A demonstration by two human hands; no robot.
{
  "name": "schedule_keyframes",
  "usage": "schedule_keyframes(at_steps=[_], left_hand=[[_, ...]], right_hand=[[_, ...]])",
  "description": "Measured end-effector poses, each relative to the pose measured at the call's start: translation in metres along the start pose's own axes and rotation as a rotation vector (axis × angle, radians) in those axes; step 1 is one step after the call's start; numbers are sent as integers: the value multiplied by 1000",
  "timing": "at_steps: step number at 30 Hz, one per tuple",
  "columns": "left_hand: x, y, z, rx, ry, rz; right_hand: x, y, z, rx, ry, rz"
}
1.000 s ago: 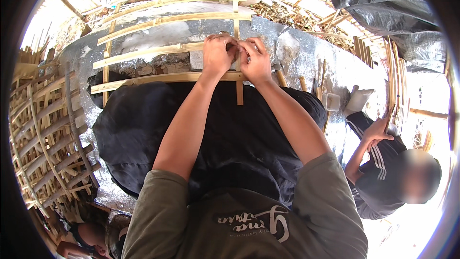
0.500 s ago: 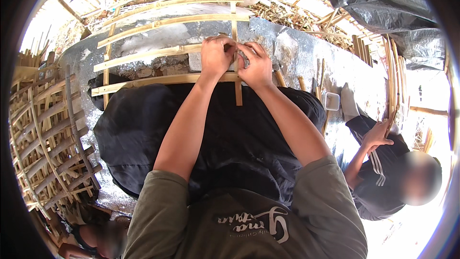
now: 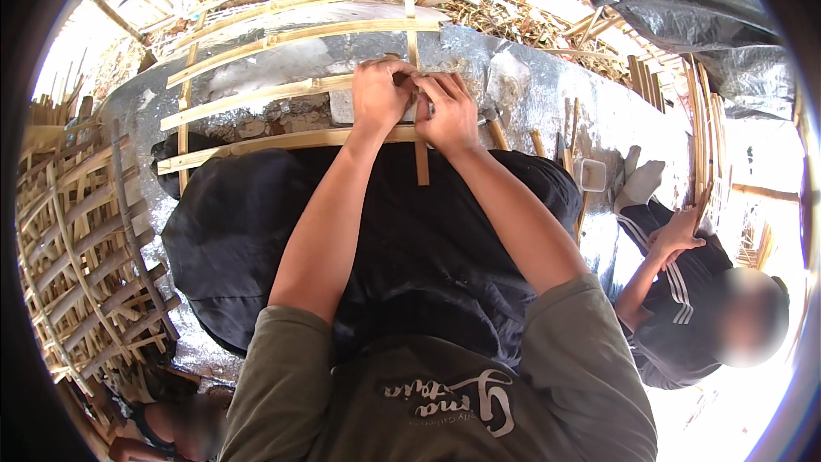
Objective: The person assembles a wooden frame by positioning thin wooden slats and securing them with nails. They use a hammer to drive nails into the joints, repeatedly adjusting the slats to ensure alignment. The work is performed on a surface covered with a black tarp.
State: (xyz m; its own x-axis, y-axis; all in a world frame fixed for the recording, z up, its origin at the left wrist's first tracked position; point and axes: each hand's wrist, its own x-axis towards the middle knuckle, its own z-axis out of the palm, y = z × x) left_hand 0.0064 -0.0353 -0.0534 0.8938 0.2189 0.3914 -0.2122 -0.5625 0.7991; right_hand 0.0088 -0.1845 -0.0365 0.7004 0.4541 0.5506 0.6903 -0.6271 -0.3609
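Observation:
A lattice of pale bamboo slats [image 3: 256, 97] lies across my lap and the grey surface in front of me, with several long slats over two crosspieces. My left hand [image 3: 380, 96] is closed around the right end of one slat, where it meets the right crosspiece [image 3: 422, 164]. Against it, my right hand [image 3: 448, 111] has its fingers bent in a pinch at the same crossing. Whatever sits between the fingertips is hidden. The nearest slat [image 3: 256, 148] passes just below both hands, over the black cloth on my legs.
A wooden-handled tool [image 3: 498, 134] lies beside my right hand. Further right are a white plastic tub [image 3: 592, 175] and a seated person [image 3: 676, 291] holding bamboo strips. Woven bamboo panels [image 3: 81, 248] stack at left. Another person [image 3: 171, 432] shows at lower left.
The lattice and both hands have shifted slightly left in the picture. My fingers stay together at the crossing. The person at right has moved a foot and hand a little.

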Motion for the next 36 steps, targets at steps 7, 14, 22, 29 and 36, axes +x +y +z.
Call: schedule_keyframes(at_steps=[7,14,22,29,36], left_hand=[[1,1,1,27,37,30],[0,8,-3,-35,26,-9],[0,3,-1,10,13,-5],[-1,4,-1,52,21,2],[-1,0,3,17,37,11]], right_hand=[[0,1,-2,5,-22,65],[-1,3,1,-10,-12,54],[0,-1,0,26,-10,61],[-1,-1,-1,99,-86,199],[2,0,-1,94,-128,185]])
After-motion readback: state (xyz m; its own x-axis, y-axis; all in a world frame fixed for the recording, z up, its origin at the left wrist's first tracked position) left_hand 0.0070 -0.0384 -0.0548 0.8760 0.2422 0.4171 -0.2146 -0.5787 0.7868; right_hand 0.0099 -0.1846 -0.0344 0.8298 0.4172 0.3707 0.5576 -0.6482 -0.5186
